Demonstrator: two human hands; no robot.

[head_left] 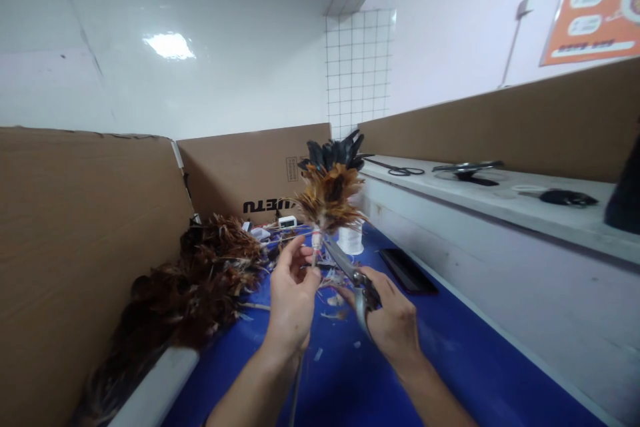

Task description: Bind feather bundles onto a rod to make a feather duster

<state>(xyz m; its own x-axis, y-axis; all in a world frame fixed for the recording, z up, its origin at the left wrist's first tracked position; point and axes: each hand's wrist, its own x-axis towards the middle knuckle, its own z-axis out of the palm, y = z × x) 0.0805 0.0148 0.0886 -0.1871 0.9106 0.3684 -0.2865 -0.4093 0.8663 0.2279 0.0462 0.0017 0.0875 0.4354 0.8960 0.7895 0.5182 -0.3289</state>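
Note:
My left hand (294, 287) is closed round the thin stick of a feather duster (333, 197), held upright over the table. Brown-orange feathers fan out below a black feather tip, and a pale binding wraps the stick just under them. In my right hand (395, 313) is a pair of scissors (354, 271), its fingers round the handles. The blades point up and left, close to the base of the feathers; whether they touch the binding I cannot tell. Behind the duster stands a white spool (351, 240), partly hidden by feathers.
Dark brown feathers (200, 287) are heaped along the left cardboard wall (90, 233). A phone (407, 270) lies on the blue table (350, 380) at right. More scissors (400, 170) rest on the white ledge (520, 197). Feather scraps litter the tabletop.

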